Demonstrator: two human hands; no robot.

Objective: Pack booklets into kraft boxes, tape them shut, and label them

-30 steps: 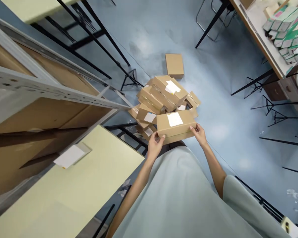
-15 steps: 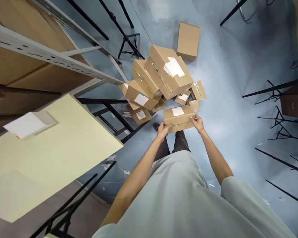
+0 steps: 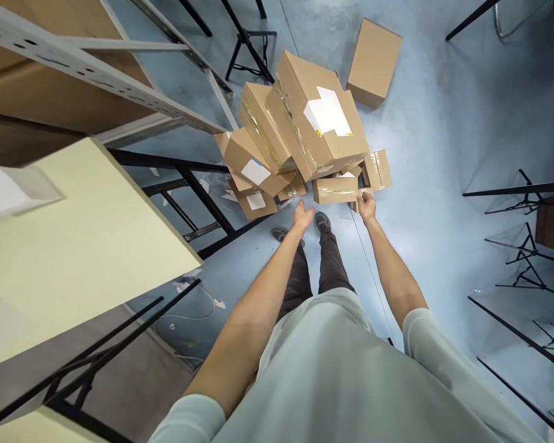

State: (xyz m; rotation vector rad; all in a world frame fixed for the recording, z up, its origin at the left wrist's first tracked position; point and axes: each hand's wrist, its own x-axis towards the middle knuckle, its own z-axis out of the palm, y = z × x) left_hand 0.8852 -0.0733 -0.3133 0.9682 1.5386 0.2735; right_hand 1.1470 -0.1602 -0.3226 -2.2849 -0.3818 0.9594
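A heap of several brown cardboard boxes [image 3: 305,129] with white labels lies on the blue floor in front of my feet. A small taped box [image 3: 335,189] rests at the front edge of the heap. My right hand [image 3: 366,205] touches that box's right end, fingers curled round its corner. My left hand [image 3: 302,216] hovers just below and left of the box, fingers spread and holding nothing. My shoes [image 3: 322,221] stand right behind the heap.
A lone brown box [image 3: 373,61] lies on the floor beyond the heap. A pale yellow table [image 3: 74,246] with black legs stands at left, below a grey metal rack [image 3: 74,67] holding large cartons. Black stands [image 3: 521,197] line the right side.
The box held in both hands has gone down onto the front of the heap. My left hand has come off it and opened; the view has tilted further down.
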